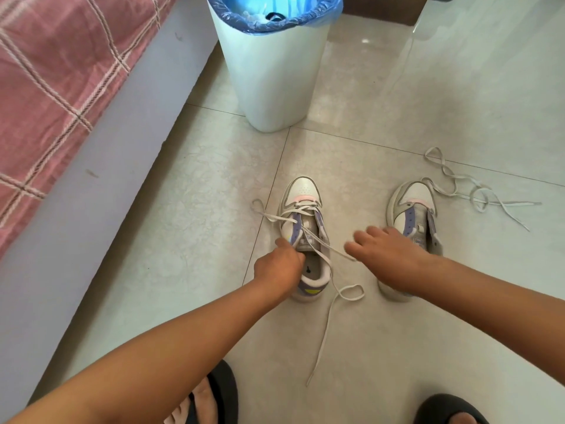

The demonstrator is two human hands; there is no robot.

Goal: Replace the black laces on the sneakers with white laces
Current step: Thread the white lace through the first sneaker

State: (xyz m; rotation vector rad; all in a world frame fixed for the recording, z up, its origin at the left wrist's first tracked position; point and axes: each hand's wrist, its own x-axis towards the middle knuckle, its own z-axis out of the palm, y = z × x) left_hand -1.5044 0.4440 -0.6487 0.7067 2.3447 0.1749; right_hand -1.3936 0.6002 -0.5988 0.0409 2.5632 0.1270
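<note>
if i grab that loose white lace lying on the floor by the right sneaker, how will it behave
The loose white lace will probably be floppy: it lies in slack loops and twists on the tile floor. It looks thin and flat, so likely very light. Lifted at one point, the rest would likely dangle and drag, and one end may snag where it touches the right sneaker.

Two white-and-lilac sneakers stand upright, side by side. The left sneaker [305, 237] is partly threaded with a white lace [328, 319]. The right sneaker [412, 209] is unlaced; a second lace [477, 194] lies loose beside it.
</note>
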